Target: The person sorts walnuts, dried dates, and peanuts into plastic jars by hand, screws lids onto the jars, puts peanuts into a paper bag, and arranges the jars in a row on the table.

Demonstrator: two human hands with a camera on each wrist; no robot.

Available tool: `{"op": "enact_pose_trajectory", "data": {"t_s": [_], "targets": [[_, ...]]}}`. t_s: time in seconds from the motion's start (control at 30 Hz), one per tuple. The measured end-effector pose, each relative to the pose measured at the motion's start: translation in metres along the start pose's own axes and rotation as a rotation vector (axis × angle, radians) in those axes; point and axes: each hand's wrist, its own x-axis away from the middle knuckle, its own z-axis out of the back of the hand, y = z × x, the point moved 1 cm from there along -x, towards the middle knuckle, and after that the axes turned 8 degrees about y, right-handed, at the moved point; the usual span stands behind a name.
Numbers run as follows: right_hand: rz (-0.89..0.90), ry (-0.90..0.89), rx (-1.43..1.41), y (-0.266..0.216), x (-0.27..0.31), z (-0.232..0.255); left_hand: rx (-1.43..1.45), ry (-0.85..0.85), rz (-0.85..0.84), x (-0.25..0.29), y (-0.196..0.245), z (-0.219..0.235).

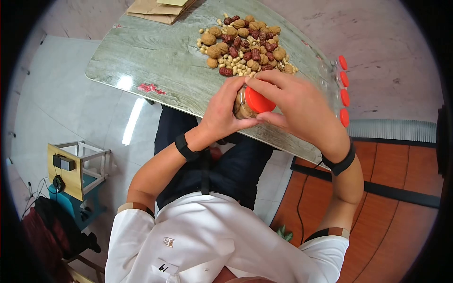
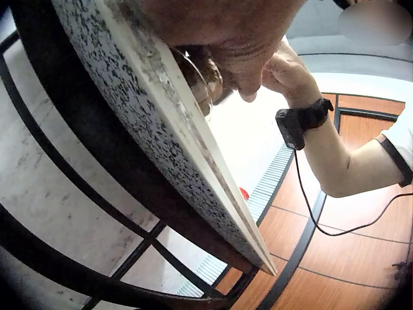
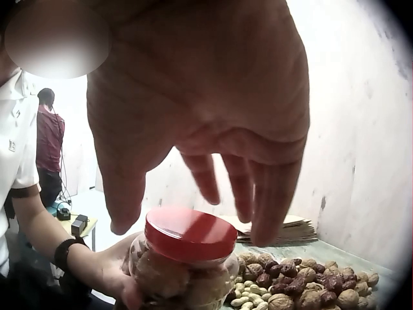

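My left hand (image 1: 221, 107) grips a clear jar (image 1: 242, 111) at the table's near edge, fingers on one side and thumb on the other. Brown, walnut-like pieces show through its wall in the right wrist view. A red lid (image 3: 190, 234) sits on the jar's top. Over that lid spreads my right hand (image 1: 302, 101), its thumb and fingers extended on either side, with small gaps beside the lid in the right wrist view. Beyond the jar lies a pile of walnuts (image 1: 208, 39), red dates (image 1: 226, 71) and peanuts (image 1: 234, 62). The left wrist view shows the jar mostly hidden behind a hand.
Several red-lidded jars (image 1: 344, 79) line the table's right side. Brown paper bags (image 1: 158, 10) lie at the far left corner of the table (image 1: 141, 52). A small wooden-topped stand (image 1: 66, 177) is off to the left. Another person (image 3: 50, 139) stands in the background.
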Motion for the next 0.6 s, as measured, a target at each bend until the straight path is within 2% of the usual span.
{"op": "enact_pose_trajectory", "data": {"t_s": [0.1,0.17,0.2,0.27,0.3,0.37,0.4,0.47,0.6], "targets": [[-0.009,-0.011,-0.022,0.004,0.003,-0.005,0.012,-0.004,0.005,-0.001,-0.001,-0.001],[-0.162,-0.111,0.044,0.002,0.002,-0.007,0.024,-0.014,0.016,0.000,0.000,-0.002],[-0.165,-0.108,0.046,0.000,0.001,-0.009,0.025,-0.016,0.038,0.000,0.000,-0.002],[-0.298,-0.152,0.184,-0.004,0.002,-0.014,0.026,-0.019,0.059,0.001,0.000,-0.002],[-0.298,-0.148,0.185,-0.005,0.003,-0.013,0.010,-0.015,0.047,0.002,0.000,-0.002],[-0.180,0.044,0.091,-0.006,0.006,-0.008,-0.012,-0.010,0.035,0.002,-0.003,-0.002],[-0.178,0.044,0.088,-0.004,0.006,-0.006,-0.002,0.007,0.010,0.002,-0.004,-0.003],[0.024,0.074,-0.054,0.001,0.006,-0.002,0.008,0.021,-0.011,0.002,-0.004,-0.003],[-0.022,-0.002,-0.042,0.004,0.008,-0.001,0.020,-0.015,0.029,0.000,-0.003,-0.003]]}}
